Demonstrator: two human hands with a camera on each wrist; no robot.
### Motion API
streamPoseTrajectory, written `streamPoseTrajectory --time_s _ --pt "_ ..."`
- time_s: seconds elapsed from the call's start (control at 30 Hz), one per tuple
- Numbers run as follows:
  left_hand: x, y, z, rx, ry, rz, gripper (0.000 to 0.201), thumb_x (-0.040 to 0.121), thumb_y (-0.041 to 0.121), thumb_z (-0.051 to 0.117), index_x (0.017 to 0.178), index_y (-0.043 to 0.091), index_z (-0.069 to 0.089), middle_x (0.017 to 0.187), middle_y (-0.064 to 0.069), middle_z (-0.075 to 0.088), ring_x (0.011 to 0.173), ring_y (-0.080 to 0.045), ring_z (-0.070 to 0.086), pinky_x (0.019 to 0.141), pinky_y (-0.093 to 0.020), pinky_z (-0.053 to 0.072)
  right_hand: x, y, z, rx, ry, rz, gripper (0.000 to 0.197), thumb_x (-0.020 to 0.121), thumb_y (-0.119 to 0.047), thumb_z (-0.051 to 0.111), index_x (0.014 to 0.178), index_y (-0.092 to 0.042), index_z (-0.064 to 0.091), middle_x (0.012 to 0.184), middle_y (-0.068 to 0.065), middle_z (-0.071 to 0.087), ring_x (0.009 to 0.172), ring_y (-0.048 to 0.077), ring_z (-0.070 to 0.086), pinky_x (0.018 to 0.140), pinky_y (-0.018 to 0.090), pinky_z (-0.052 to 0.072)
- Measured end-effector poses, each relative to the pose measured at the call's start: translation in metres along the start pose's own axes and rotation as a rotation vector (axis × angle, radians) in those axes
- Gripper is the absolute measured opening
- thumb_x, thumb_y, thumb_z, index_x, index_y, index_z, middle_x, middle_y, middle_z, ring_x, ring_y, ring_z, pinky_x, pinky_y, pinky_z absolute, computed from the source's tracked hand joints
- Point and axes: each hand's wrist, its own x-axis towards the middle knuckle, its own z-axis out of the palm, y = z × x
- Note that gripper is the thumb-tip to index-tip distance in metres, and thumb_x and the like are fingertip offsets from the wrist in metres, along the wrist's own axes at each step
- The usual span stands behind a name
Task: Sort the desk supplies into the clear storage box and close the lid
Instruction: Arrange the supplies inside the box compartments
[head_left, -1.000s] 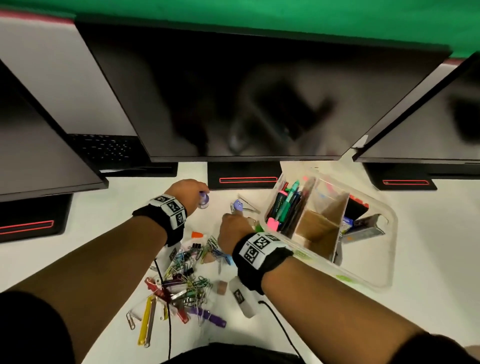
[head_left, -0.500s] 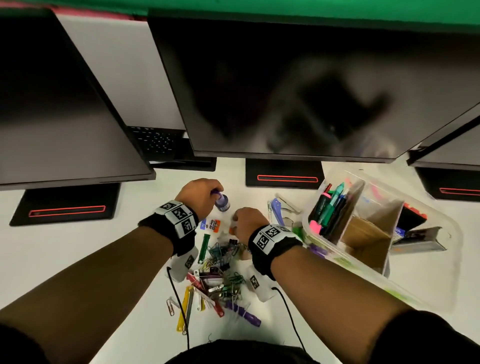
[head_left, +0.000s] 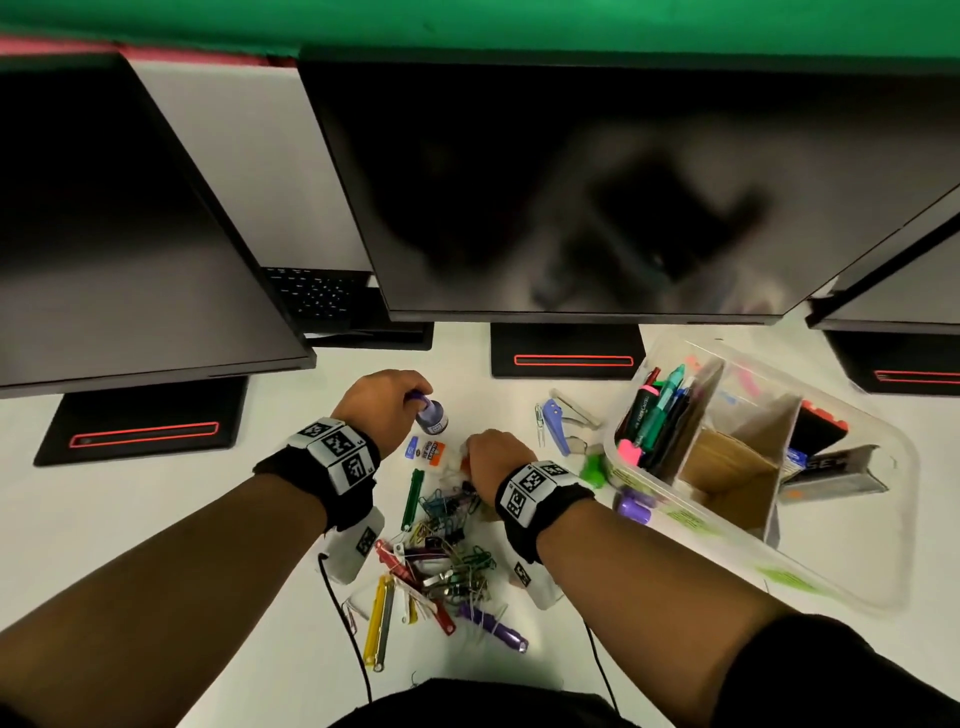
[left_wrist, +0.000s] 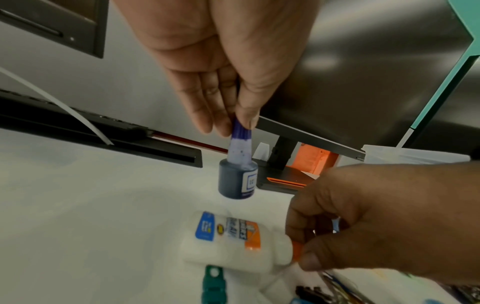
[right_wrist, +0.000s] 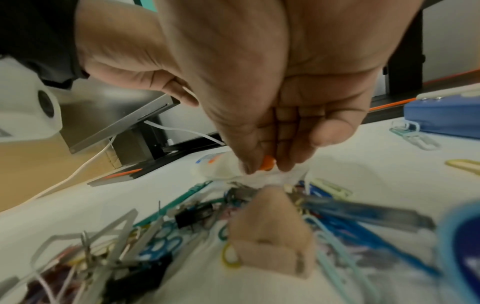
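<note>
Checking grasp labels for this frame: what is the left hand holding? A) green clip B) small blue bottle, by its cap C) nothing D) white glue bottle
B: in the left wrist view the left hand pinches the cap of the small blue bottle, lifted off the desk, while the right hand pinches the orange tip of the white glue bottle lying on the desk.
</note>
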Motion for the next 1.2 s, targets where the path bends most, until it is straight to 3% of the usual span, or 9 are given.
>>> streamPoseTrajectory --time_s 0.2,0.47,0.6,0.73,0.83,0.9,0.97,1.03,1.2 --pt "-0.005 0.023 -0.014 -0.050 0.073 0.072 0.022 0.090 0.012 0.052 0.105 0.017 0.067 0.109 -0.003 0.068 0.099 -0.021 0.061 0.082 -0.019 0.037 -0.037 0.007 -0.038 0.165 0.170 0.023 0.030 0.096 -0.026 0.045 0.111 -0.002 0.057 0.116 0.018 0.063 0.110 0.032 0.057 0.087 0.033 0.045" --pt "-0.014 0.106 -0.024 -0.201 0.146 0.277 0.019 0.087 0.013 0.060 0.101 0.021 0.069 0.104 0.001 0.067 0.092 -0.016 0.061 0.083 -0.020 0.041 -0.131 0.062 -0.097 0.479 0.432 0.140 0.011 0.088 -0.020 0.059 0.083 -0.012 0.064 0.083 0.009 0.069 0.079 0.023 0.064 0.069 0.025 0.045" --pt "-0.021 0.154 -0.011 -0.328 0.084 0.348 0.019 0.085 0.010 0.061 0.098 0.022 0.070 0.094 0.004 0.065 0.084 -0.012 0.059 0.075 -0.017 0.042 -0.177 0.111 -0.123 0.630 0.574 0.235 0.023 0.080 -0.014 0.068 0.062 -0.021 0.055 0.068 0.006 0.064 0.061 0.018 0.057 0.062 0.029 0.048" --pt "-0.031 0.198 0.008 -0.429 -0.020 0.438 0.019 0.085 0.007 0.062 0.097 0.019 0.070 0.096 0.003 0.068 0.085 -0.011 0.064 0.081 -0.018 0.048 -0.212 0.169 -0.136 0.633 0.678 0.373 0.015 0.077 -0.010 0.069 0.064 -0.013 0.061 0.063 0.008 0.062 0.059 0.024 0.059 0.065 0.036 0.053" --pt "-0.039 0.235 0.025 -0.406 -0.108 0.524 0.017 0.083 0.009 0.064 0.096 0.017 0.071 0.092 0.004 0.067 0.079 -0.011 0.063 0.079 -0.019 0.050 -0.227 0.204 -0.137 0.494 0.626 0.481 0.022 0.078 -0.012 0.067 0.059 -0.017 0.057 0.063 0.006 0.062 0.065 0.028 0.063 0.068 0.037 0.056" --pt "-0.044 0.259 0.037 -0.338 -0.193 0.581 0.014 0.082 0.012 0.065 0.094 0.017 0.071 0.088 0.005 0.065 0.077 -0.012 0.061 0.079 -0.023 0.052 -0.229 0.218 -0.136 0.358 0.507 0.498 0.028 0.080 -0.011 0.064 0.056 -0.023 0.055 0.062 -0.003 0.057 0.070 0.024 0.060 0.062 0.026 0.051" --pt "-0.047 0.280 0.048 -0.244 -0.256 0.658 0.013 0.081 0.015 0.065 0.092 0.019 0.071 0.093 0.002 0.067 0.080 -0.014 0.062 0.081 -0.029 0.053 -0.227 0.227 -0.136 0.214 0.414 0.525 0.012 0.082 -0.013 0.061 0.071 -0.014 0.067 0.072 0.003 0.061 0.076 0.022 0.055 0.055 0.022 0.037" --pt "-0.049 0.298 0.059 -0.134 -0.323 0.729 0.014 0.082 0.017 0.064 0.094 0.021 0.071 0.099 0.000 0.068 0.084 -0.014 0.061 0.081 -0.027 0.052 -0.222 0.236 -0.135 0.117 0.370 0.550 0.017 0.083 -0.017 0.060 0.089 -0.004 0.069 0.092 0.014 0.067 0.084 0.027 0.058 0.063 0.023 0.035" --pt "-0.053 0.325 0.093 0.054 -0.434 0.811 0.021 0.082 0.016 0.062 0.101 0.021 0.070 0.104 0.001 0.069 0.093 -0.017 0.060 0.073 -0.018 0.037 -0.207 0.248 -0.127 -0.055 0.240 0.486 0.024 0.084 -0.024 0.056 0.093 -0.005 0.068 0.097 0.016 0.068 0.085 0.032 0.061 0.066 0.026 0.035"
